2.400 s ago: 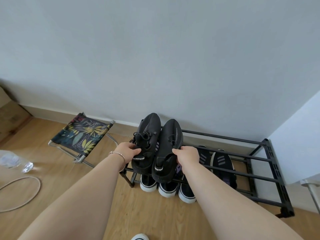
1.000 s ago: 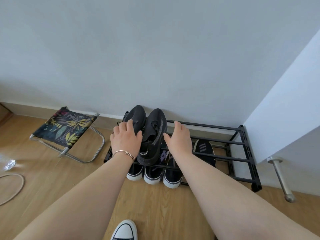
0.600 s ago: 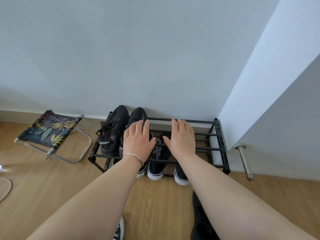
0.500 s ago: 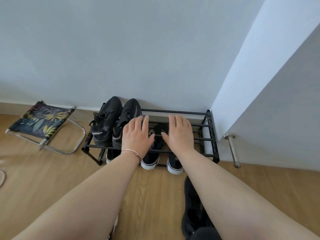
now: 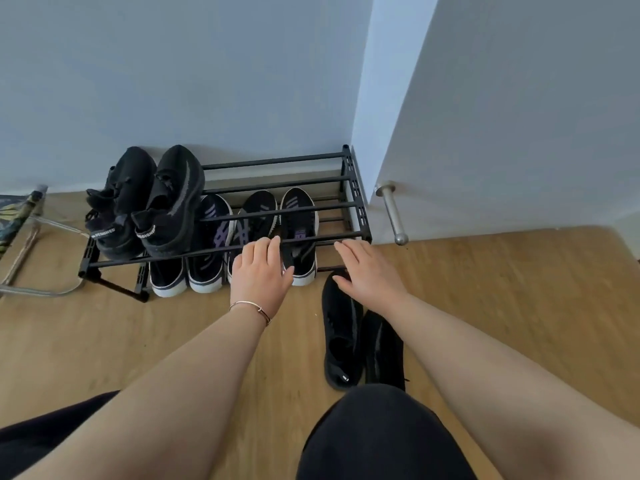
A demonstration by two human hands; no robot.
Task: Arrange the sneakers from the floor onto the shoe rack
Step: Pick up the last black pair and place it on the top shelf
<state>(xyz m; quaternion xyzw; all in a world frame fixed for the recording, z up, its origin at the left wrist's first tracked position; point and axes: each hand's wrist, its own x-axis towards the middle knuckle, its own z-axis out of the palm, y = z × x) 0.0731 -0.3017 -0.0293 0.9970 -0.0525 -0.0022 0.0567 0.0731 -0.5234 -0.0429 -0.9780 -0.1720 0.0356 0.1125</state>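
A black metal shoe rack point(image 5: 277, 161) stands against the wall. A pair of black knit sneakers point(image 5: 149, 206) rests on the left of its top tier. Several dark sneakers with white soles point(image 5: 207, 233) fill the lower tier. Another black pair point(image 5: 346, 334) lies on the wooden floor in front of the rack's right end. My left hand point(image 5: 261, 277), with a bracelet on the wrist, hovers open near the rack's front bar and holds nothing. My right hand point(image 5: 367, 271) is open just above the toe of the floor pair.
A folding stool with leaf-print fabric point(image 5: 14, 216) stands at the far left. A white door with a metal handle point(image 5: 393, 213) sits right of the rack. My dark-clothed knees point(image 5: 377, 434) fill the bottom edge.
Both hands let go of the black knit pair on the top tier and moved right and down. My view swung right and lower, bringing the black pair on the floor into sight.
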